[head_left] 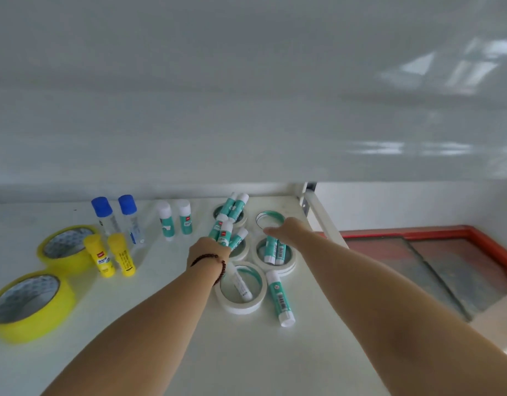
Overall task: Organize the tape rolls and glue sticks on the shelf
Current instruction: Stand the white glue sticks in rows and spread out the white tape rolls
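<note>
Nearest, at seven o'clock on the white shelf (318, 352), lies a wide yellow tape roll (29, 307), and a teal-and-white glue stick (281, 300) lies flat beside a white masking-tape ring (241, 287) at five o'clock. Further in, the left hand (208, 252) has its fingers clenched round a bunch of teal glue sticks (225, 234). At one o'clock, the right hand (286, 230) reaches over another white ring (271, 218), whether it grips I cannot tell.

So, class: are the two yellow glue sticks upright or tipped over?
Upright. Both yellow glue sticks stand on their bases on the shelf, caps up.
</note>
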